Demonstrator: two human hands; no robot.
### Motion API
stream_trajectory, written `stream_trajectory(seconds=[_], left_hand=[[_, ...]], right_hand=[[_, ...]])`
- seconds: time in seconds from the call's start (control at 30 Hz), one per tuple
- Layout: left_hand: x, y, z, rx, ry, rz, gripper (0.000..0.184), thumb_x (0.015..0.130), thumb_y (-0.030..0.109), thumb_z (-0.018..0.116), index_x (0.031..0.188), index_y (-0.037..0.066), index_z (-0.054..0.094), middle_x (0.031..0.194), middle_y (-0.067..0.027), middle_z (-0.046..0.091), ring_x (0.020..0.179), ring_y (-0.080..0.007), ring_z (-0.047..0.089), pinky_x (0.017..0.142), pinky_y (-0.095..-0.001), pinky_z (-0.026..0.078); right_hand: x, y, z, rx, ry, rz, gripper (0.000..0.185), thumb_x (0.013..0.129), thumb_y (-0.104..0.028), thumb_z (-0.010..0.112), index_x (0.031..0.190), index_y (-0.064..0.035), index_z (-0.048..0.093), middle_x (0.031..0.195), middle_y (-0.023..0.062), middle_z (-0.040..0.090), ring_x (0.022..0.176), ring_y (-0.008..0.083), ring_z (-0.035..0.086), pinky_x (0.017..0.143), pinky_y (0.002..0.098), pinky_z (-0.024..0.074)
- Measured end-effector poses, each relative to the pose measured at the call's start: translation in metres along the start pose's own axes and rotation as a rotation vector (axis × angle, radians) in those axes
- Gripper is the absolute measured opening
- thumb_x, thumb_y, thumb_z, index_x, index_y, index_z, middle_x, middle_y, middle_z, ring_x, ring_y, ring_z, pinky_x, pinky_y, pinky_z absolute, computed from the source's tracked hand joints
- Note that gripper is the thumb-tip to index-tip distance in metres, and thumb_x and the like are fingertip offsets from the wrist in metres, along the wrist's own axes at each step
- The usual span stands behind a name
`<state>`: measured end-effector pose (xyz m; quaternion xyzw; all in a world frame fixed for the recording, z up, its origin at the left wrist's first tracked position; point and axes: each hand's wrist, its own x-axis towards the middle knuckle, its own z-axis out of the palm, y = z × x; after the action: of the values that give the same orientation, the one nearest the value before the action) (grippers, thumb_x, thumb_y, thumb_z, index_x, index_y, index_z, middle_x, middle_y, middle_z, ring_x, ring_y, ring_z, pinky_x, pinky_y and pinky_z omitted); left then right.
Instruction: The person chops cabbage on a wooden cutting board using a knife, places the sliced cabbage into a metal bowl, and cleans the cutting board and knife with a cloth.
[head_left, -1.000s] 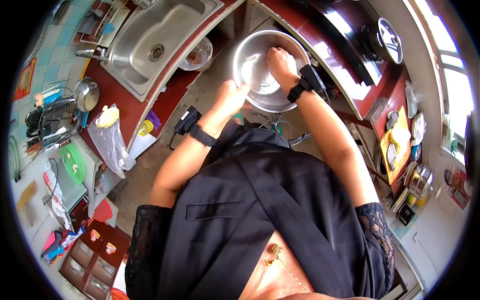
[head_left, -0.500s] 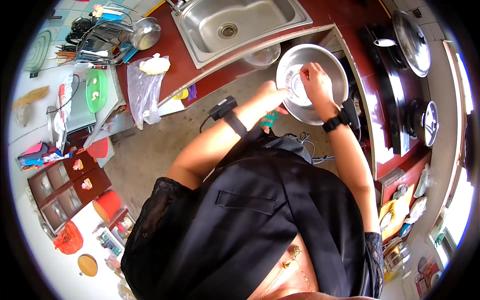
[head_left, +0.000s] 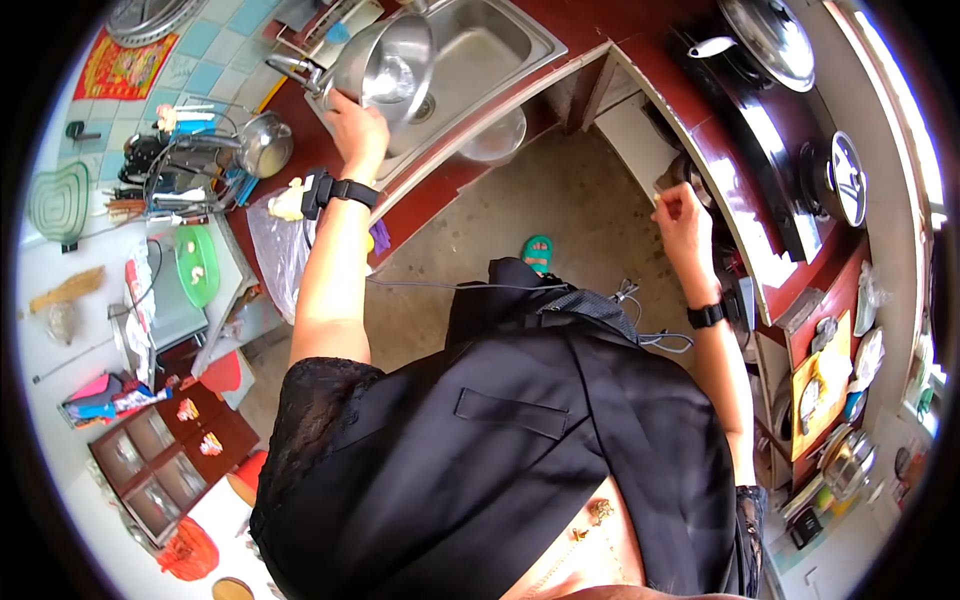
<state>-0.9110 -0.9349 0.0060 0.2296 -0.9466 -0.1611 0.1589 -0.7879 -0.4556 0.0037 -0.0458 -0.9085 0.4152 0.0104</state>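
Well, left hand (head_left: 360, 135) grips round metal bowl (head_left: 398, 72); right hand (head_left: 684, 225) pinched.

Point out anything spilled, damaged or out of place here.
The plastic bag sags over the counter's edge, and loose cables trail beside the legs, both looking untidy. The floor looks blotchy; whether from spills, I cannot tell. No breakage shows.

Left hand (head_left: 358, 134) gripping; right hand (head_left: 684, 230) pinched, arms (head_left: 331, 275) spread.
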Motion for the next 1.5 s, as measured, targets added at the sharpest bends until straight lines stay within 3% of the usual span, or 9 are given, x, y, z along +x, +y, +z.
stream_trajectory(seconds=[0.47, 0.5, 0.57, 0.63, 0.7, 0.77, 1.0, 1.17, 1.5], left_hand=[[0.024, 0.034, -0.017, 0.622, 0.105, 0.392, 0.082, 0.088, 0.013, 0.071, 0.156, -0.001, 0.028, 0.133, -0.0262, 0.055, 0.105, -0.0459, 0.066, 0.089, -0.0471, 0.057], [0.039, -0.002, 0.002, 0.571, 0.311, 0.640, 0.078, 0.088, 0.018, 0.070, 0.154, -0.004, 0.034, 0.129, -0.0242, 0.058, 0.106, -0.0424, 0.066, 0.092, -0.0484, 0.055], [0.043, -0.004, 0.016, 0.376, 0.168, 0.369, 0.058, 0.090, 0.013, 0.063, 0.142, -0.004, 0.046, 0.125, -0.0227, 0.062, 0.112, -0.0401, 0.064, 0.091, -0.0517, 0.056], [0.037, 0.004, 0.019, -0.150, -0.100, -0.246, 0.041, 0.091, 0.008, 0.056, 0.130, -0.004, 0.058, 0.120, -0.0212, 0.065, 0.117, -0.0378, 0.062, 0.089, -0.0549, 0.058], [0.067, -0.062, 0.072, -1.040, -0.442, -0.385, 0.043, 0.092, 0.003, 0.050, 0.133, -0.010, 0.053, 0.129, -0.0198, 0.059, 0.116, -0.0331, 0.061, 0.090, -0.0478, 0.064], [0.007, -0.010, 0.044, -1.089, -0.481, -0.427, 0.043, 0.089, 0.004, 0.054, 0.130, -0.010, 0.053, 0.128, -0.0172, 0.060, 0.112, -0.0316, 0.062, 0.090, -0.0456, 0.064], [-0.184, 0.168, 0.017, -1.036, -0.873, -0.433, 0.043, 0.082, 0.001, 0.060, 0.123, -0.010, 0.057, 0.122, -0.0203, 0.064, 0.104, -0.0328, 0.068, 0.088, -0.0446, 0.063], [-0.311, 0.276, 0.026, -1.052, -1.157, -0.323, 0.058, 0.090, 0.010, 0.063, 0.143, -0.004, 0.045, 0.133, -0.0222, 0.061, 0.115, -0.0373, 0.066, 0.094, -0.0510, 0.060], [-0.487, 0.455, 0.016, -0.943, -1.592, -0.104, 0.050, 0.093, 0.011, 0.056, 0.140, -0.005, 0.047, 0.129, -0.0215, 0.064, 0.111, -0.0371, 0.070, 0.094, -0.0532, 0.061]], right_hand=[[-0.101, 0.084, -0.060, 0.015, 0.174, 0.192, 0.007, 0.095, -0.003, 0.064, 0.093, -0.0043, 0.058, 0.073, 0.0092, 0.066, 0.065, 0.0169, 0.067, 0.062, 0.0309, 0.0531], [-0.110, 0.078, -0.067, 0.094, 0.166, 0.255, 0.007, 0.095, -0.004, 0.064, 0.093, -0.0052, 0.057, 0.073, 0.0095, 0.064, 0.065, 0.0183, 0.065, 0.062, 0.0317, 0.0530], [-0.132, 0.082, -0.089, -0.047, 0.179, 0.217, 0.010, 0.094, -0.012, 0.066, 0.096, -0.0047, 0.059, 0.079, 0.0146, 0.066, 0.070, 0.0286, 0.069, 0.065, 0.0395, 0.0546], [-0.156, 0.108, -0.101, -0.021, 0.240, 0.265, 0.013, 0.094, -0.015, 0.067, 0.096, -0.0041, 0.060, 0.079, 0.0164, 0.068, 0.069, 0.0297, 0.070, 0.065, 0.0410, 0.0553], [-0.176, 0.125, -0.126, 0.120, 0.291, 0.405, 0.014, 0.096, -0.016, 0.067, 0.098, -0.0030, 0.061, 0.078, 0.0149, 0.069, 0.066, 0.0249, 0.071, 0.064, 0.0390, 0.0561], [-0.200, 0.136, -0.155, 0.221, 0.353, 0.527, 0.017, 0.098, -0.017, 0.067, 0.101, -0.0015, 0.062, 0.077, 0.0117, 0.071, 0.063, 0.0176, 0.070, 0.062, 0.0353, 0.0564], [-0.307, 0.235, -0.269, 0.044, 0.766, 0.625, 0.020, 0.090, -0.024, 0.070, 0.095, -0.0050, 0.066, 0.083, 0.0126, 0.069, 0.078, 0.0269, 0.068, 0.076, 0.0379, 0.0549], [-0.346, 0.311, -0.346, -0.032, 0.999, 0.576, 0.014, 0.090, -0.019, 0.068, 0.098, -0.0071, 0.071, 0.089, 0.0139, 0.070, 0.085, 0.0280, 0.069, 0.078, 0.0395, 0.0554], [-0.338, 0.400, -0.451, -0.187, 1.053, 0.566, 0.017, 0.093, -0.017, 0.064, 0.101, -0.0070, 0.076, 0.092, 0.0126, 0.074, 0.089, 0.0256, 0.071, 0.082, 0.0383, 0.0559]])
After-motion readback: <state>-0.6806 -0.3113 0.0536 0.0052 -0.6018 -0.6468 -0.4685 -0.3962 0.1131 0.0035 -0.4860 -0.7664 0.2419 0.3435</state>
